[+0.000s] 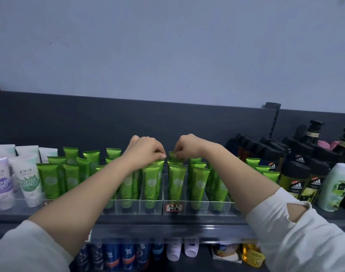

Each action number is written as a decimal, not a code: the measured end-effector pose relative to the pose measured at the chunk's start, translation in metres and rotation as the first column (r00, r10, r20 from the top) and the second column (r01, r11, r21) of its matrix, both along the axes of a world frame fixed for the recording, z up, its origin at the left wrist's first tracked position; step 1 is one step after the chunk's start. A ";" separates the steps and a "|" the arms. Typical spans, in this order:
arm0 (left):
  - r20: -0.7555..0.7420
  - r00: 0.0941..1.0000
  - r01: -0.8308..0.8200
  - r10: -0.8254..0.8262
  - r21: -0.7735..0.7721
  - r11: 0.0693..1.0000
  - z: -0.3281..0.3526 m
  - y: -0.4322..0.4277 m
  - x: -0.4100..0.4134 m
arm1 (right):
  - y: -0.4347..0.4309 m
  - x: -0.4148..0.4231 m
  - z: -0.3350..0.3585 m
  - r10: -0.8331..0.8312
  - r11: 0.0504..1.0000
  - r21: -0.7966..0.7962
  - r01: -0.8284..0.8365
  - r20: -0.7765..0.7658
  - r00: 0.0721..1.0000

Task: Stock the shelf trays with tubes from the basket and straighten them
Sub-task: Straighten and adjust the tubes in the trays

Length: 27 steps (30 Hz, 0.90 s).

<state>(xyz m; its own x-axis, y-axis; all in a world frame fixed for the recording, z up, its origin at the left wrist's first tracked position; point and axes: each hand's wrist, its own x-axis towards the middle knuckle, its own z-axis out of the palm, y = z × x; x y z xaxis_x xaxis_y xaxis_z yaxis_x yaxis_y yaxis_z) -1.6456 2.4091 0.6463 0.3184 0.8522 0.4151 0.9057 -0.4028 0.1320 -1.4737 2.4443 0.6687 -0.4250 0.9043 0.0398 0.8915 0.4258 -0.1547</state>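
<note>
Both hands are reaching over a shelf (167, 222) lined with clear plastic trays (152, 205) full of green tubes (176, 181), which are standing cap-down with their flat crimped ends up. The left hand (146, 149) is curling its fingers down and pinching the top edge of a green tube in a tray left of centre. The right hand (188, 145) is doing the same just beside it, its fingertips closing on the crimped end of a tube (173, 155) in the back of the next tray, the one carrying a small handwritten label (173, 207) on its front. The two hands are sitting close together, nearly touching. White tubes (29, 181) are standing to the left of the green ones, and dark bottles (295, 179) are standing to the right. More bottles are showing on the shelf below. The basket is not showing.
</note>
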 end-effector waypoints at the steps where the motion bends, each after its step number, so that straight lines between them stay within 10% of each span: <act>1: -0.010 1.000 -0.003 0.003 0.002 1.000 0.000 0.000 -0.002 | 0.002 0.001 0.001 -0.005 1.000 0.015 0.005 -0.007 1.000; 27: -0.117 0.993 -0.001 -0.011 -0.100 0.995 -0.017 0.034 0.025 | 0.052 -0.003 -0.022 0.018 0.999 -0.034 -0.015 0.118 0.993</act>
<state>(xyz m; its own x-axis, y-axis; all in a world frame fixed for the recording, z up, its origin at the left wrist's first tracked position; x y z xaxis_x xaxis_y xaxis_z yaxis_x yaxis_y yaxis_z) -1.6207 2.4432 0.6290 0.3643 0.8858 0.2874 0.9153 -0.3975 0.0648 -1.4766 2.4964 0.6468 -0.4398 0.8971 -0.0413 0.8973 0.4370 -0.0623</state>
